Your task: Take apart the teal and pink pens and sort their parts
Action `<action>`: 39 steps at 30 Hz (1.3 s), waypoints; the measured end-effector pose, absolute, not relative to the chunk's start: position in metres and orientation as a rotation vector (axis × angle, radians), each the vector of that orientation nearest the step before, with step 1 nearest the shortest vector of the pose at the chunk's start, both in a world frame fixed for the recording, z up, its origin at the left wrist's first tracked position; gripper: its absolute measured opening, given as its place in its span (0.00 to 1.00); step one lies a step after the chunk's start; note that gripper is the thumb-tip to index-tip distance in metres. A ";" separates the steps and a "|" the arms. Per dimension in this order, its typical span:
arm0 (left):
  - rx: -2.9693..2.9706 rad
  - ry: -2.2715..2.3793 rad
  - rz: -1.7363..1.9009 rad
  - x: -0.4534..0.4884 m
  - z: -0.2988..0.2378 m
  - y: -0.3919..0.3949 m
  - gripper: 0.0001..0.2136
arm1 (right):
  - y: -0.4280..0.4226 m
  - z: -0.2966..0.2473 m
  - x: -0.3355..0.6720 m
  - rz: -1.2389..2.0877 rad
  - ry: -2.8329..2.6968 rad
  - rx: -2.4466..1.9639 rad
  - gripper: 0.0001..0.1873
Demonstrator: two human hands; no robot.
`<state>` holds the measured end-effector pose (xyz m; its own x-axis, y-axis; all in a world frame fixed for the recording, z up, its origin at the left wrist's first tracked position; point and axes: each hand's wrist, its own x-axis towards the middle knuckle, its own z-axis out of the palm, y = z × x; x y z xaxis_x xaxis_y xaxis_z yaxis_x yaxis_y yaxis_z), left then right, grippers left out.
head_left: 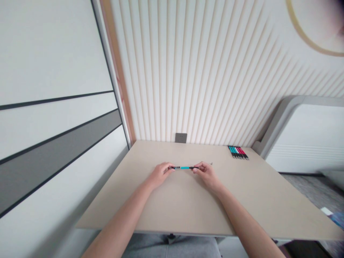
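Between my two hands a black and turquoise pen (185,167) is held level, just over the middle of the table. My left hand (161,172) pinches its left end between thumb and fingers. The right end is pinched by my right hand (206,173) in the same way. A small dark pointed thing (211,163) shows just behind my right hand, too small to make out. Toward the back right, several pens (238,153) lie side by side in a row, with turquoise, white and red barrels and black ends.
The beige table (166,211) reaches back to a ribbed white wall (172,71) with a dark socket (181,138). White and grey cabinet panels (53,136) stand close on the left. A pale headboard (309,136) stands on the right, and a grey seat (172,247) is below the front edge.
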<state>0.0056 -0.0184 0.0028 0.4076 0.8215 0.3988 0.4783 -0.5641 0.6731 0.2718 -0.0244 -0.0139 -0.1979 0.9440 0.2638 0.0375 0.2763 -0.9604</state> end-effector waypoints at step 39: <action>2.148 1.234 1.115 0.004 0.009 -0.021 0.10 | -0.029 -0.007 0.275 0.730 -1.703 -1.166 0.14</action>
